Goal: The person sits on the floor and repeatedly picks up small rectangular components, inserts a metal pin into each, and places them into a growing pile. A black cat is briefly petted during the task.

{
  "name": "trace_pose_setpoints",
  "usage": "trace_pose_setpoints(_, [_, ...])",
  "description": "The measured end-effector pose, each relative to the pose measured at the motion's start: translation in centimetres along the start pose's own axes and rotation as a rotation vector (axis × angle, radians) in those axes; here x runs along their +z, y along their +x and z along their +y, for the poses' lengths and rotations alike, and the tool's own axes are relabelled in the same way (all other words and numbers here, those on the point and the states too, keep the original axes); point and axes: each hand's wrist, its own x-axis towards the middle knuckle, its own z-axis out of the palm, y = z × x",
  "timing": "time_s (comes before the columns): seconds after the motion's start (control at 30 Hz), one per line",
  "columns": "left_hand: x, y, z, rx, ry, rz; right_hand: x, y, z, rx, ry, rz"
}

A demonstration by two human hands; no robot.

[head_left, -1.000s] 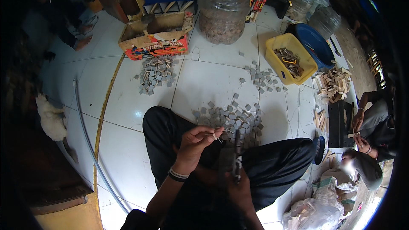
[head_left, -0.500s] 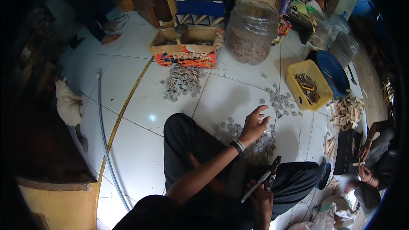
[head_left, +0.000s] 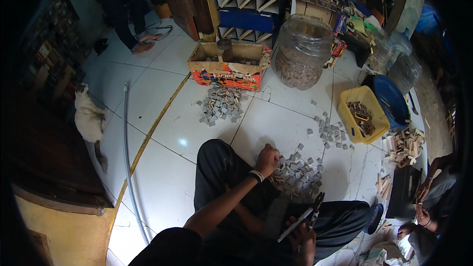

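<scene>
My left hand point(head_left: 268, 161) is closed at the left edge of a heap of small grey square pieces point(head_left: 300, 172) on the floor before me. Its curled fingers hide whatever they may hold. Low over my lap, my right hand point(head_left: 304, 241) grips a dark metal tool that looks like pliers point(head_left: 316, 208), jaws pointing up and away. A pale straight strip point(head_left: 294, 225) runs beside the tool at the same hand; whether it is a part of the tool I cannot tell. A looser scatter of grey pieces point(head_left: 332, 132) lies farther right.
Another grey heap point(head_left: 220, 104) lies before a red cardboard box point(head_left: 226, 79). Beyond stand a clear plastic jar point(head_left: 303, 54), a yellow tub point(head_left: 362, 130) and a blue basin point(head_left: 389, 93). Wood sticks point(head_left: 406, 145) lie near a co-worker's hands point(head_left: 421, 202). A cat point(head_left: 88, 116) sits left, by a grey pipe point(head_left: 126, 152).
My left hand has drawn back left and nearer from above the grey pieces, its spread fingers now closed. The right hand keeps its tool in much the same place. The whole view has shifted slightly.
</scene>
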Motion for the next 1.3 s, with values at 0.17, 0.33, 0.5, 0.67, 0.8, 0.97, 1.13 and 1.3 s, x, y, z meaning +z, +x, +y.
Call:
trace_pose_setpoints(0.17, [0.2, 0.0, -0.3, 0.022, -0.019, -0.036, -0.1, -0.3, 0.0, -0.018, 0.01, -0.014])
trace_pose_setpoints(0.33, [0.8, -0.3, 1.8, 0.099, 0.32, 0.147, 0.0, -0.3, -0.1, -0.018, -0.018, -0.015])
trace_pose_setpoints(0.5, [-0.1, 0.0, 1.0, 0.048, 0.125, -0.035, 0.0, -0.3, -0.1, -0.015, -0.052, -0.014])
trace_pose_setpoints(0.67, [-1.0, 0.1, 1.2, 0.037, -0.13, 0.032, 0.0, -0.3, -0.1, -0.022, -0.075, -0.02])
trace_pose_setpoints(0.8, [-3.5, -0.5, 4.2, -0.166, -0.471, -0.039, 0.5, -0.3, 0.4, -0.075, -0.199, -0.008])
trace_pose_setpoints(0.97, [-8.0, -3.4, 9.9, -0.199, -0.952, -0.087, 2.2, -0.7, 0.6, -0.198, -0.493, -0.168])
trace_pose_setpoints(1.13, [-11.3, -5.4, 13.9, -0.217, -0.815, -0.021, 5.0, -1.8, -0.1, -0.34, -0.663, -0.198])
trace_pose_setpoints(1.3, [-12.7, -6.9, 16.4, -0.123, -0.585, 0.067, 6.1, -2.7, -1.2, -0.373, -0.751, -0.229])
